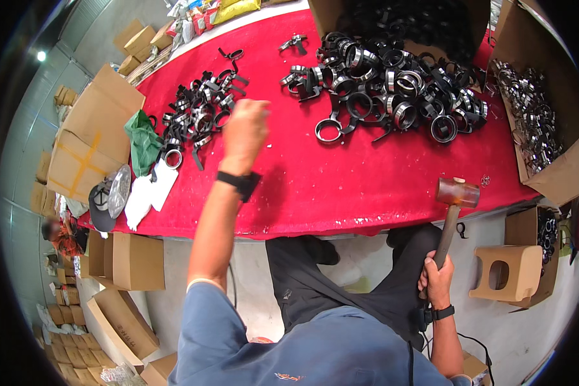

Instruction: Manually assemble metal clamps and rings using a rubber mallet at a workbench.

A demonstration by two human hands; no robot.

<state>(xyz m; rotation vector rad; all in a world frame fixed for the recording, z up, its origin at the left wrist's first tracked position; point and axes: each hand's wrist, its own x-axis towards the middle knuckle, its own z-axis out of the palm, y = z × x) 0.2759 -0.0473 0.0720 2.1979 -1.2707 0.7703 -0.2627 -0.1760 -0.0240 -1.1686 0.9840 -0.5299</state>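
Note:
My left hand (243, 132) is raised over the red table (341, 186), fingers curled; whether it holds anything cannot be seen. It hovers just right of a small pile of black and metal ring clamps (199, 112). My right hand (436, 278) grips the wooden handle of a mallet (455, 196) low by my lap, its brown head level with the table's front edge. A larger heap of ring clamps (392, 83) lies further back on the right.
An open cardboard box (540, 128) of metal rings stands at the right, another box (405, 19) behind the heap. At the left lie a green cloth (143, 143), white gloves (149, 190) and a large carton (90, 138). Cartons crowd the floor.

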